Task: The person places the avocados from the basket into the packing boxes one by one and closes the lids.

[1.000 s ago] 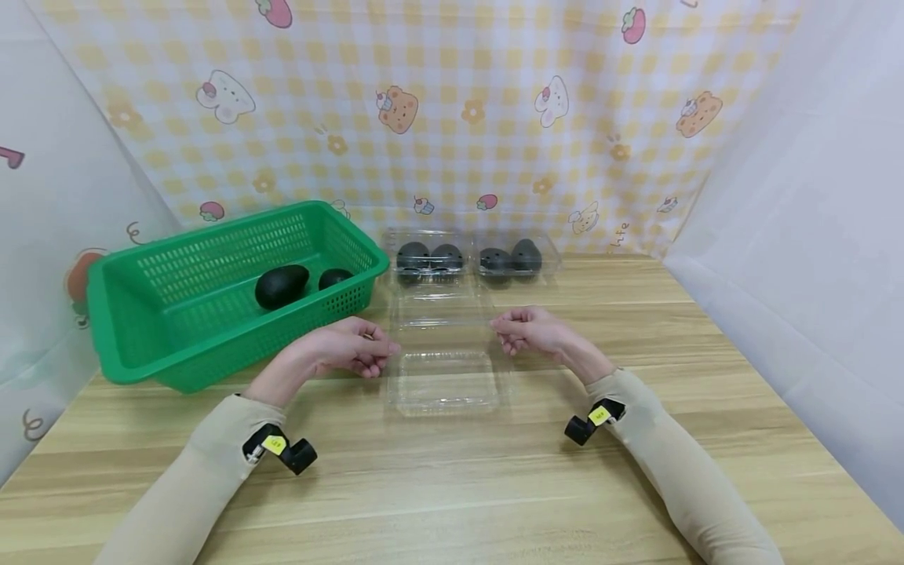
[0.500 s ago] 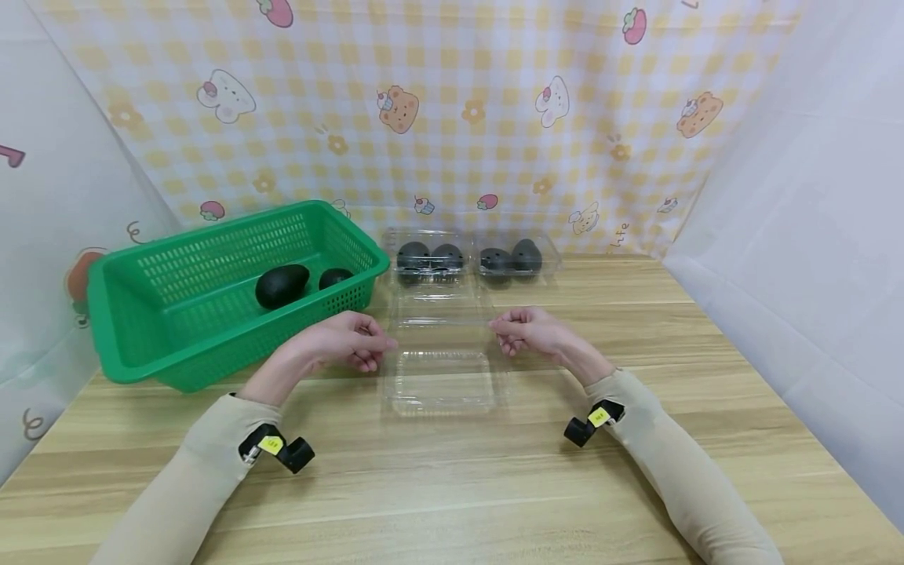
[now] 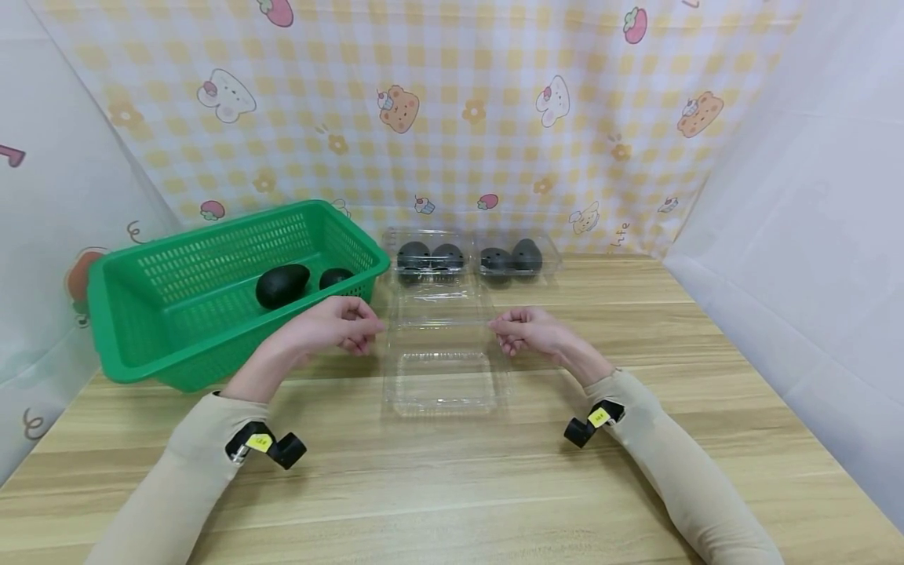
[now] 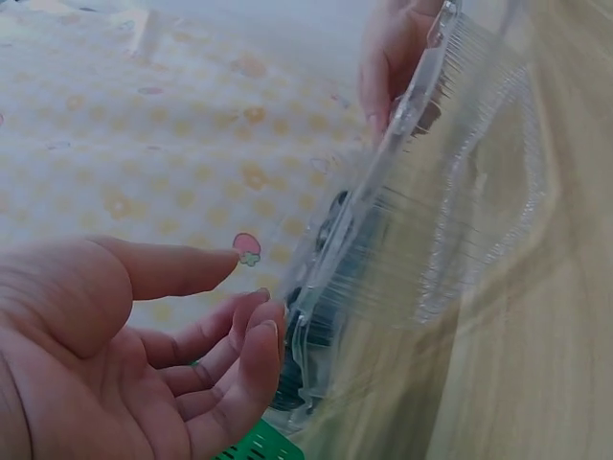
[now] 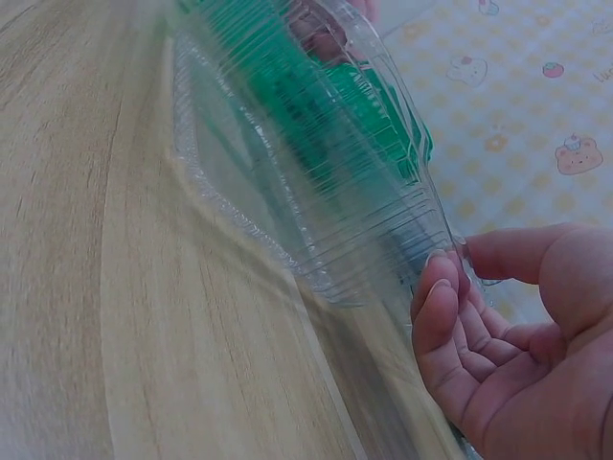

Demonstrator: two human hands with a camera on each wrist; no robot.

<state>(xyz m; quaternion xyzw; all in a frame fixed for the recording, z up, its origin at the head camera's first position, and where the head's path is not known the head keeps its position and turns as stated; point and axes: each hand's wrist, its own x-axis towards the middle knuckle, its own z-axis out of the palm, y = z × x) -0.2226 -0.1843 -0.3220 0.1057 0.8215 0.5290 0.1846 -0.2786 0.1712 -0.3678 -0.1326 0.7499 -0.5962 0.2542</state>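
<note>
A clear plastic clamshell container [image 3: 445, 384] lies unfolded on the table, its lid toward the back. My right hand [image 3: 538, 329] pinches its right rim between thumb and fingers, as the right wrist view confirms with the ribbed plastic wall [image 5: 287, 144]. Just off the container's left edge is my left hand [image 3: 328, 323]; in the left wrist view a gap shows between thumb [image 4: 187, 273] and bent fingers, with nothing held. Left of it, a dark avocado [image 3: 282, 286] and a second, partly hidden avocado [image 3: 334, 278] lie in the green basket [image 3: 240, 353].
Behind the unfolded container, two clear packs stand side by side against the curtain [image 3: 452, 157]: a left pack [image 3: 431, 235] and a right pack [image 3: 551, 255], each with two dark avocados inside. Wooden table [image 3: 452, 486] stretches in front and to the right.
My left hand has slid back and left along the container's left side, its fingertips drawing away from the rim. The right hand and the container have hardly moved.
</note>
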